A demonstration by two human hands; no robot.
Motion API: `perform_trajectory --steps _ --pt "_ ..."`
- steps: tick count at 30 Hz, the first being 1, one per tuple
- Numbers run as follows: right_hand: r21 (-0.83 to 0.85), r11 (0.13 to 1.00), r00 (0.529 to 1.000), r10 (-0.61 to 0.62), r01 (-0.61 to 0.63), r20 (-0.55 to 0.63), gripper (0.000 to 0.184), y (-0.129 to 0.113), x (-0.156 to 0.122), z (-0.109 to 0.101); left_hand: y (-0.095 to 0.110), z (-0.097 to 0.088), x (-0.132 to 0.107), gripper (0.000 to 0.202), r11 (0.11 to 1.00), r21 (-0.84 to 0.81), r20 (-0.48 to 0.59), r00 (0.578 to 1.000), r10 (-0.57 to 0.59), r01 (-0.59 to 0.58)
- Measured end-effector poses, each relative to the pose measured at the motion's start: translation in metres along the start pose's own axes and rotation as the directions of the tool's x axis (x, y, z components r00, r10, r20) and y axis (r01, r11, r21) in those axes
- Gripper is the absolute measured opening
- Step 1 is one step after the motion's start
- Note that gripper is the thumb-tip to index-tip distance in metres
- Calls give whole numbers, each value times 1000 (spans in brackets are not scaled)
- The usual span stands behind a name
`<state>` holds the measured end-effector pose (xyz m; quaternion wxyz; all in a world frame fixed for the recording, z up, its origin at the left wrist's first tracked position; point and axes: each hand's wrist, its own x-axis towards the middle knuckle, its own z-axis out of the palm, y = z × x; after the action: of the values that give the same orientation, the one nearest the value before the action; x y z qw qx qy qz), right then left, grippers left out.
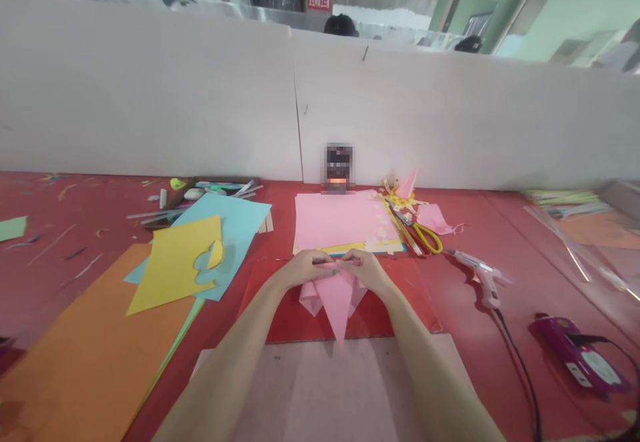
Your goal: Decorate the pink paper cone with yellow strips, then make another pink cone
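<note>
A folded pink paper (336, 301) with a long point toward me lies over a red mat (293, 319). My left hand (306, 267) grips its far edge from the left, fingers bent together. From the right, my right hand (367, 270) pinches the same edge, and the fingertips of both hands nearly meet. The fingers hide the paper's far side. Just beyond my hands is a stack of pink sheets (335, 219), with yellow and blue edges showing along its near side.
Yellow-handled scissors (427, 239) and a small pink paper cone (407, 185) lie right of the stack. Further right are a glue gun (480, 272) with a cord and a purple device (580, 355). Yellow (175, 262), blue (245, 219) and orange sheets (95, 335) overlap at left. A white partition (150, 95) stands behind.
</note>
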<state>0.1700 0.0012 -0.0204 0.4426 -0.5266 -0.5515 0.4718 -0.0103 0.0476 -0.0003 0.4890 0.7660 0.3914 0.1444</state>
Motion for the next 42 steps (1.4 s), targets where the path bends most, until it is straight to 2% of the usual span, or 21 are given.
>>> perform_trajectory --steps 7,12,19,26,42 --pt "37 999 1000 29 -29 10 23 -3 -2 1 0 1 0 35 999 53 -37 999 4 -2" --pt "33 999 1000 28 -27 -4 26 -5 -3 1 -2 1 1 33 997 66 -17 999 33 -31" --pt "79 995 998 57 -59 36 30 -8 -4 1 -5 -2 2 33 996 87 -14 1000 6 -5" --pt "64 995 996 76 -78 37 25 -6 -5 1 -4 -4 3 28 999 41 36 999 -6 5" --pt "18 999 999 37 -38 29 23 1 -3 1 -5 -4 1 27 996 64 24 998 55 -57"
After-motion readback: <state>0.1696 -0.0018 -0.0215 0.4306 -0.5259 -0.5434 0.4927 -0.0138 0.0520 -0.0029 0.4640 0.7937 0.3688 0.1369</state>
